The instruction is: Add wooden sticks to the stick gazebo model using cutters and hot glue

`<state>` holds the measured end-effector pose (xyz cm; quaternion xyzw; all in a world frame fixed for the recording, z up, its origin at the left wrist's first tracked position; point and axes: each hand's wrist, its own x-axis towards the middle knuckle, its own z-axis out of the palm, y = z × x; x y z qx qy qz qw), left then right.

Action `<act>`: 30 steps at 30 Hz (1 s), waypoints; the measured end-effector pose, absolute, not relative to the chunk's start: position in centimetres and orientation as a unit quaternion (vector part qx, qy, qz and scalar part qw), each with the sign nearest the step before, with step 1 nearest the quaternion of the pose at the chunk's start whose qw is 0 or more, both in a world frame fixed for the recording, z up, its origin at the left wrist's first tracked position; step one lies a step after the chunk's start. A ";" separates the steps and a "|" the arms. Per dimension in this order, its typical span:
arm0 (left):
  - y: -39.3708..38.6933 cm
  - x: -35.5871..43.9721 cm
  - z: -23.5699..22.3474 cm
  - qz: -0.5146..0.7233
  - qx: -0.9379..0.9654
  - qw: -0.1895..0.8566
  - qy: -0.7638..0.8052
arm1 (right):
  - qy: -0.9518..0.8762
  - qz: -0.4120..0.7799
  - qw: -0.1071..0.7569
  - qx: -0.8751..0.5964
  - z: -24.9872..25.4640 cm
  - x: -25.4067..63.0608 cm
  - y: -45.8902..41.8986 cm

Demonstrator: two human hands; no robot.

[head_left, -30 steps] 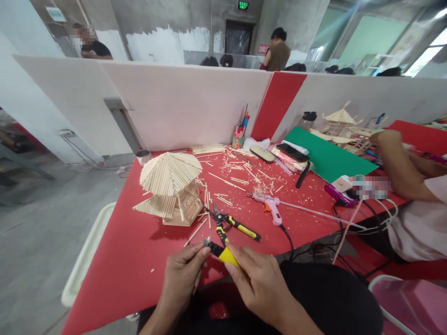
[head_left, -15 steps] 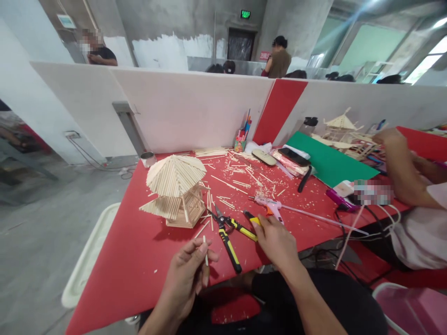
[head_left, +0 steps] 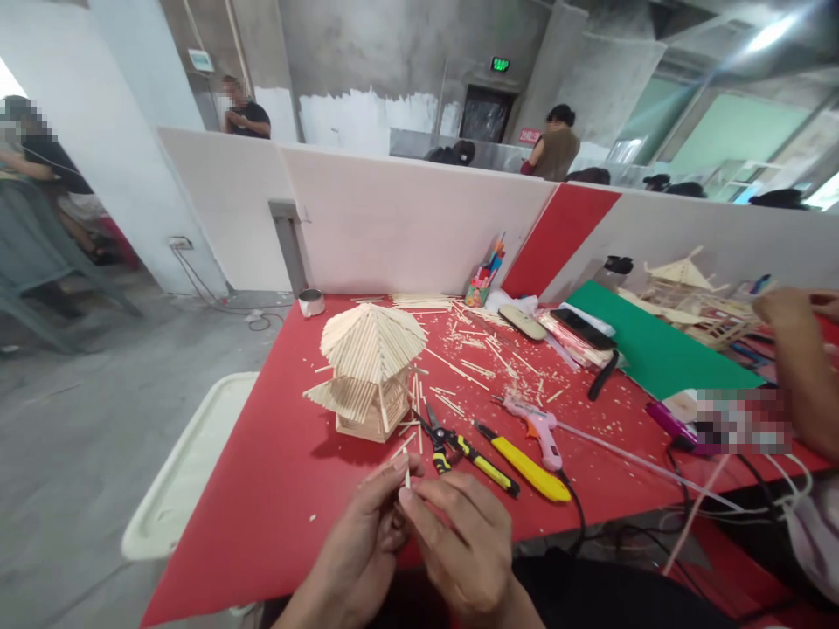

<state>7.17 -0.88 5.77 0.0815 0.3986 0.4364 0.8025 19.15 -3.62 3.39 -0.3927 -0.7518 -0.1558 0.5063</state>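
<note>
A short thin wooden stick (head_left: 407, 472) is pinched upright in the fingers of my left hand (head_left: 364, 533). My right hand (head_left: 465, 537) meets it there, thumb and fingers closed at the stick's lower end. Just beyond my hands stands a small model pavilion (head_left: 373, 345) made of wooden sticks, with a sloped roof. Yellow-and-black cutters (head_left: 481, 465) lie to the right of the pavilion, their near handle partly hidden by my hands. Beside them is a yellow utility knife (head_left: 532, 467), and past it a pink glue gun (head_left: 536, 426) with a clear glue stick.
Loose sticks and shavings (head_left: 488, 349) litter the back of the red table (head_left: 262, 489). Behind are a pen cup (head_left: 478, 290), a metal tin (head_left: 311, 302) and a white partition (head_left: 393, 218). At right are a green board (head_left: 662, 341) and a co-worker's arm (head_left: 803, 367).
My right hand has let go of the utility knife, now lying on the table, and moved left to the stick in my left hand. The camera view has shifted left and up.
</note>
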 end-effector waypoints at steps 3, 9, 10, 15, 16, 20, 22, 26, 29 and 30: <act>-0.2 6.6 5.8 0.436 0.065 0.823 0.358 | -0.726 -0.161 0.528 -0.410 4.1 18.9 -2.7; 1.9 6.1 5.4 0.455 0.024 0.826 0.331 | -0.699 -0.114 0.560 -0.429 5.8 17.1 -0.2; 2.1 6.2 5.5 0.455 0.016 0.828 0.326 | -0.694 -0.109 0.564 -0.434 5.9 16.8 0.1; 3.0 7.0 5.7 0.451 -0.037 0.851 0.266 | -0.687 -0.117 0.561 -0.446 5.6 16.3 1.4; 3.2 7.2 5.6 0.448 -0.054 0.855 0.257 | -0.689 -0.121 0.558 -0.447 5.6 16.4 1.5; 3.9 7.6 5.0 0.430 -0.111 0.872 0.205 | -0.693 -0.132 0.551 -0.446 5.6 16.5 1.9; 4.3 7.7 4.5 0.424 -0.119 0.882 0.169 | -0.700 -0.129 0.542 -0.447 5.6 16.4 1.9; 4.8 7.8 3.7 0.423 -0.111 0.892 0.113 | -0.703 -0.123 0.529 -0.458 5.2 16.4 1.5; 5.0 7.7 3.5 0.417 -0.097 0.900 0.083 | -0.704 -0.124 0.527 -0.459 4.7 16.7 1.3; 5.0 7.7 3.4 0.414 -0.093 0.902 0.077 | -0.705 -0.124 0.526 -0.459 4.6 16.7 1.2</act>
